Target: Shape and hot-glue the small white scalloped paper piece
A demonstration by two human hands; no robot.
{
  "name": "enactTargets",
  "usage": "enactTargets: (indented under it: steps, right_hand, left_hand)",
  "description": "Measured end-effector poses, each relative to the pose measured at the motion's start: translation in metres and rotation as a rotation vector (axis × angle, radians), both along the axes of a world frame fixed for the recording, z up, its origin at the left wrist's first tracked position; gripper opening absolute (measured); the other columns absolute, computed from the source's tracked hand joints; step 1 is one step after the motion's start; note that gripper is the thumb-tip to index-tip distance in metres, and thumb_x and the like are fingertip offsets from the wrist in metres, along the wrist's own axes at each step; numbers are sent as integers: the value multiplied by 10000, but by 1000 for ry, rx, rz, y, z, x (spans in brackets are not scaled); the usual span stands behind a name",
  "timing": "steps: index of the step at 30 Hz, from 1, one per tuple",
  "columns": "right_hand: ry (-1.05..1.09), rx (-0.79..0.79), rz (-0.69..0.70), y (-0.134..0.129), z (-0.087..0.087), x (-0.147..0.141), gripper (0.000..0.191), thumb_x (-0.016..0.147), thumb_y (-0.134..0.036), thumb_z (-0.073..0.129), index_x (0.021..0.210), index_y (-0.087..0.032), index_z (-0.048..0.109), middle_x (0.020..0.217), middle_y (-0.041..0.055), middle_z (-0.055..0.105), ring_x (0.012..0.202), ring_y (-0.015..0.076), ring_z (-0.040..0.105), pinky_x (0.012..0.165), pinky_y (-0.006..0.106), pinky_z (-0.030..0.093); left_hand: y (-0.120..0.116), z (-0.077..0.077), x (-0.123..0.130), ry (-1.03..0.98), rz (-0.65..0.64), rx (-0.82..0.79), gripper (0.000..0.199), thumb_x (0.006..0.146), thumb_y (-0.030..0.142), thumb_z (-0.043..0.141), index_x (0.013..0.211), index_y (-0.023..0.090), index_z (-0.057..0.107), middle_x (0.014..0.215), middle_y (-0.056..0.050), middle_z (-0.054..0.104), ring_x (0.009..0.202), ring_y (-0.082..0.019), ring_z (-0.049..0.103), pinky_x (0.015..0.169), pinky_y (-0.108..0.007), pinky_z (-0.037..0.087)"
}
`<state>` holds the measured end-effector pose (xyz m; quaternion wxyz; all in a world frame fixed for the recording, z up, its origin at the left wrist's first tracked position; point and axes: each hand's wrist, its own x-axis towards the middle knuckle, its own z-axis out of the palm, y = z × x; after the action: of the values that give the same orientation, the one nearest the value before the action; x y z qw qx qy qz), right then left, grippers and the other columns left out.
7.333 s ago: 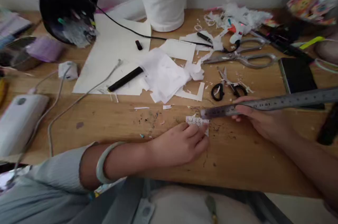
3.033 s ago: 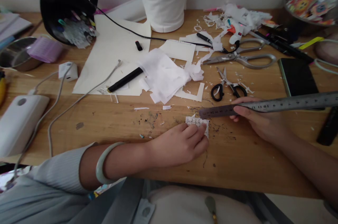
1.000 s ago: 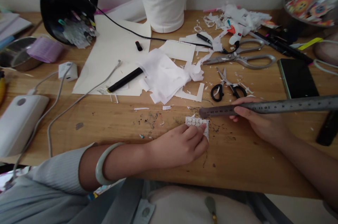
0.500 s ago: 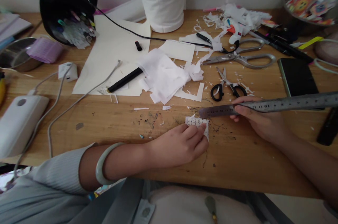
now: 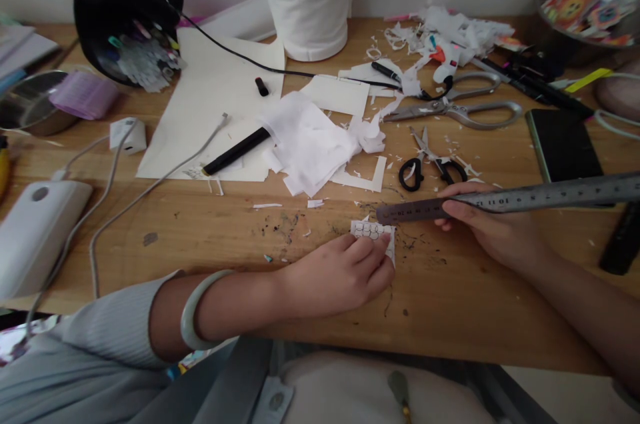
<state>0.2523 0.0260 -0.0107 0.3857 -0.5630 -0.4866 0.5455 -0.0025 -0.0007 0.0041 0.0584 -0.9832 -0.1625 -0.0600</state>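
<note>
On the tabletop (image 5: 450, 311), a small paper (image 5: 369, 231) already marked with rows of loops is pinned under the left hand (image 5: 340, 274), whose grip cannot be told, and a metal ruler (image 5: 540, 197) is held by the right hand (image 5: 495, 227), any unmarked remainder being hidden.

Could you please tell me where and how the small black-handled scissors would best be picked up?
I would take the small scissors by their black loops, coming down from above on the near side. The slightly spread blades point away from the person. The right hand holds the metal ruler just nearer than the loops, so a low approach would probably meet it.
</note>
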Motion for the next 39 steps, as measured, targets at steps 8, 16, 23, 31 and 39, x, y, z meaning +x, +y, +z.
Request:
enactTargets:
  steps: [8,16,23,31,39]
  right_hand:
    - [26,-4,-6,0,1,-1,152,690,-330,713,821,-258,687,653,-22,675,566,126,633,555,270,549]
    - [51,-10,-12,0,1,-1,152,694,-316,714,827,-249,685,652,-18,676,564,115,632,535,239,549]
    - [58,4,5,0,-1,0,153,692,-310,719,833,-258,694,643,-24,679,560,114,638,546,238,552]
    - [44,5,25,2,-2,1,148,685,-311,726,821,-261,694,638,-18,678,547,118,635,521,237,549]
    - [20,-28,-4,3,1,0,182,648,-327,750,796,-237,693,621,-12,678,534,119,631,524,241,543]
  left_hand:
    - [0,0,0,-11,5,4,176,907,187,446,1031,111,544,1214,-141,578,834,-166,542,665,-280,449]
    - [0,0,1,-9,9,3,173,904,188,448,1029,114,543,1216,-138,578,831,-164,542,670,-280,452]
    - [1,0,1,-24,7,8,164,895,190,466,1013,117,553,1195,-122,595,814,-162,542,661,-280,448]
    - [1,-1,1,-20,5,6,173,896,197,466,1028,117,544,1206,-138,583,822,-165,545,665,-283,449]
    - [1,-1,1,-23,7,11,179,894,194,461,1029,115,549,1198,-133,591,825,-165,546,675,-281,453]
